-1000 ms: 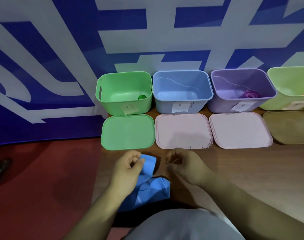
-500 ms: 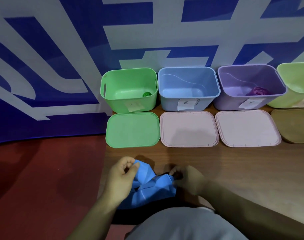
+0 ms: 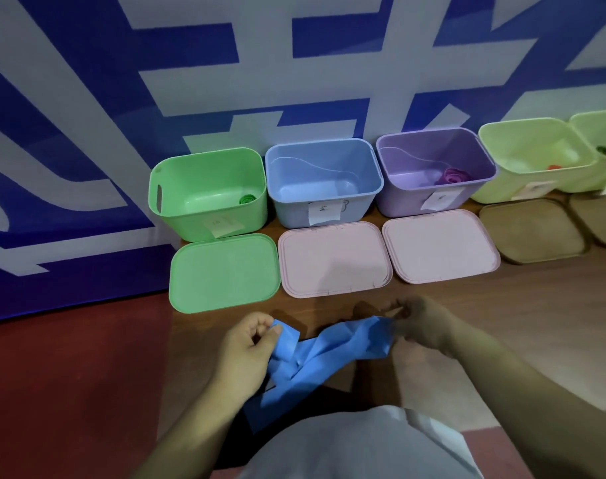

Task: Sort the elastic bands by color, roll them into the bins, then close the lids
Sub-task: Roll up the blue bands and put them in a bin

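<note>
beyond my fingers (image 3: pixel 256 321) a blue wall banner (image 3: pixel 87 140) with big white strokes stands upright. beneath them runs a brown wooden table (image 3: pixel 536 305); left of them, past its edge, lies dull red floor (image 3: pixel 70 375). the light is dim, with soft shadows on the wood.

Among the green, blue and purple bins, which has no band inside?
The blue bin, the middle one, looks empty; the green bin holds a green roll, the purple bin a purple roll.
</note>
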Available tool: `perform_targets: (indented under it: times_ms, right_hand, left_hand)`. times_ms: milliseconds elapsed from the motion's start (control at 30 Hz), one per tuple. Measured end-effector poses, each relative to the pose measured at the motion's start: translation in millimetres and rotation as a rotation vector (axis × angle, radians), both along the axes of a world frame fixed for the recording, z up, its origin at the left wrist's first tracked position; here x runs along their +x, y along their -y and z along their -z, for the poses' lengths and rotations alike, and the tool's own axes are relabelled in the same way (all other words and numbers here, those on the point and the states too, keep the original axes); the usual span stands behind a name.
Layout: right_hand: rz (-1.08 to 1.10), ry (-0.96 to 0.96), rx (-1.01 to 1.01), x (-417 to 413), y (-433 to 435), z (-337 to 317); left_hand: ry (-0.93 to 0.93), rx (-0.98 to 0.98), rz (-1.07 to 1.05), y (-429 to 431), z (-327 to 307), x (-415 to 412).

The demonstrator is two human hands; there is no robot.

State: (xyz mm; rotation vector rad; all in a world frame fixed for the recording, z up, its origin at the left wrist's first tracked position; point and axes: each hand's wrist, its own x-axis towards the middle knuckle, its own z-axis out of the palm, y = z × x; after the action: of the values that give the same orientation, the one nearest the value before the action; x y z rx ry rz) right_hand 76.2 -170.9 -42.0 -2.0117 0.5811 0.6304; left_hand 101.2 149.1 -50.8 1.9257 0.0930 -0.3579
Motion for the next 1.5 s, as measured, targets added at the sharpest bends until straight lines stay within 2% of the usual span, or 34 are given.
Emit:
perform_targets:
  times_ms: [267,467,633,733,867,1067,1500]
  right_hand:
    - [0.270,-0.052,-0.103,-28,63,11]
    - [0.456,0.017,-0.065,-60,79,21]
    - [0.395,0.114,-0.235,-72,76,22]
    - [0.322,0.187,-0.234,-76,65,26]
    - [0.236,0.147,-0.222,-78,53,35]
    - [0.297,0.160,-0.248,-76,52,45]
    - [0.333,0.167,-0.114,-59,61,-7]
  left_hand:
    - [0.041,0.033,0.086,41,-6,-6]
    - [0.054,0.080,0.102,60,-10,-13]
    - [0.040,0.148,0.124,73,-19,-26]
    - [0.026,0.179,0.108,82,-24,-33]
    - [0.019,0.209,0.103,92,-33,-42]
    - [0.053,0.218,0.124,97,-41,-51]
    - [0.090,0.034,0.139,112,-57,-39]
